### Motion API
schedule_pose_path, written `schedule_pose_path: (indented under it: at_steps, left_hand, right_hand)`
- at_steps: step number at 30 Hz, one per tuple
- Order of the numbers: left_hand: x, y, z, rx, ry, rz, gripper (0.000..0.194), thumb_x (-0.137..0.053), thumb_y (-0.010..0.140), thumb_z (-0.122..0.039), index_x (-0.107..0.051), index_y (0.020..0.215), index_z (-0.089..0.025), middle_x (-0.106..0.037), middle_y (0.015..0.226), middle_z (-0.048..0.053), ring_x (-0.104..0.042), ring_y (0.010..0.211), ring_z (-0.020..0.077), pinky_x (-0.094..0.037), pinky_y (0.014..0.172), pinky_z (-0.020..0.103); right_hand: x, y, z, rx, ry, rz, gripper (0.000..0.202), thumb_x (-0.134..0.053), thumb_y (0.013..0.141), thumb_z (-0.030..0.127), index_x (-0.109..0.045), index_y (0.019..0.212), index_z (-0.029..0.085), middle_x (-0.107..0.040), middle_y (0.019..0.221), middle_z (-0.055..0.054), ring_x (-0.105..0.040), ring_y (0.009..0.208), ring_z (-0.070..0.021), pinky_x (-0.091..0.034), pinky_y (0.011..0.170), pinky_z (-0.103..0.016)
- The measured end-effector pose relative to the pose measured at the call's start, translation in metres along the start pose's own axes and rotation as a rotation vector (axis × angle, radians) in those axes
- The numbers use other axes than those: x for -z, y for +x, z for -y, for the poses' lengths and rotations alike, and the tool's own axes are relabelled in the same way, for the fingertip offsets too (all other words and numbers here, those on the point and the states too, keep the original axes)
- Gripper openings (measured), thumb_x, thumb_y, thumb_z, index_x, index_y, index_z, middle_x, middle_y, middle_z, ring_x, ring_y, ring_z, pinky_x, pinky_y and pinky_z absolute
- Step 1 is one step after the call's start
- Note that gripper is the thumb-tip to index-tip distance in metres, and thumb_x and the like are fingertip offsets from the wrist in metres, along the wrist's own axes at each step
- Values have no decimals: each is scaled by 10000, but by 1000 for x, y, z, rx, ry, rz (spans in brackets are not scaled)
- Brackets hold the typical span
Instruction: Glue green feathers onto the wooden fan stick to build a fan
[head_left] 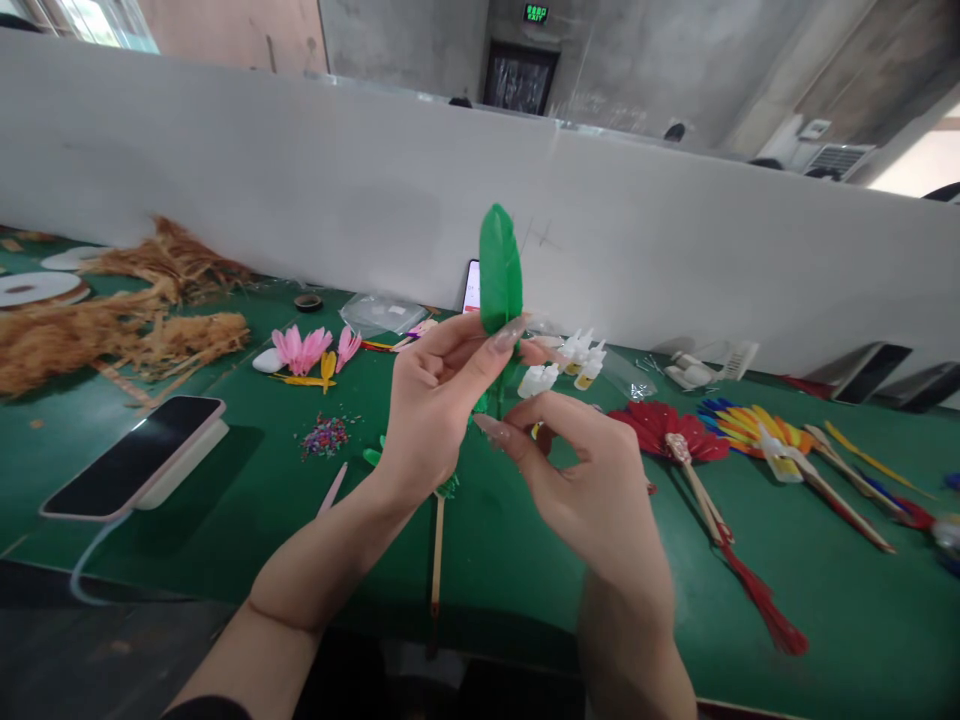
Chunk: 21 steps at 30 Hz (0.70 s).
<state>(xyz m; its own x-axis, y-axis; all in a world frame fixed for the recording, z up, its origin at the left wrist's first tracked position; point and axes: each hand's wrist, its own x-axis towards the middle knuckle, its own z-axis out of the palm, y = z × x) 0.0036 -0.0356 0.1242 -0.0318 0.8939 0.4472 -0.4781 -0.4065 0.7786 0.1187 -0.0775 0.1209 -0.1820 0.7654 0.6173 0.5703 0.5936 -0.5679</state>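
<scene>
A green feather (499, 262) stands upright in front of me, raised above the table. My left hand (442, 390) pinches it near its lower part between thumb and fingers. Just below, my right hand (589, 465) is closed with thumb and fingertip together at the feather's lower end, by the quill. Under my hands lies a wooden stick (437, 550) with green feather pieces at its top, partly hidden by my left hand.
A phone on a stand (139, 450) is at left, beside brown fibre (161, 345). Pink feathers (301, 348) and colourful bits (325, 437) lie left of centre. Glue bottles (590, 366) stand behind my right hand. A red feather fan (679, 440) and a yellow-blue one (761, 428) lie at right.
</scene>
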Motion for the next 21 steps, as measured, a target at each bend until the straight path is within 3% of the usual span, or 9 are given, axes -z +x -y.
schedule_pose_path:
  at_steps: [7, 14, 18, 21]
  left_hand:
    - [9, 7, -3, 33, -26, 28, 141, -670, 811, -291, -732, 925, -236, -738, 760, -4, -714, 830, 178, -569, 855, 326]
    - [11, 7, -6, -81, -36, -29, 112, -638, 839, -256, -724, 910, -264, -733, 776, -22, -706, 901, 199, -548, 906, 390]
    - [17, 11, -8, -149, -51, -126, 138, -598, 871, -214, -720, 913, -264, -737, 923, -26, -687, 971, 187, -544, 909, 355]
    - [23, 17, -9, -203, -50, -130, 200, -537, 910, -182, -722, 931, -254, -730, 819, -44, -693, 953, 158, -541, 920, 316]
  right_hand:
    - [-2, 0, 2, 71, 94, 31, 179, -541, 903, 176, -476, 737, 193, -534, 675, 43, -493, 640, -71, -395, 596, -192]
    - [-7, -1, 2, -6, 209, -113, 171, -511, 927, 201, -481, 758, 200, -472, 627, 62, -438, 548, -52, -380, 528, -192]
    - [-4, -3, 5, -11, 273, -204, 177, -501, 934, 204, -497, 757, 201, -471, 616, 63, -442, 539, -50, -372, 504, -193]
    - [-2, -3, 5, -43, 265, -242, 168, -508, 931, 210, -524, 764, 203, -494, 617, 60, -458, 535, -52, -374, 493, -200]
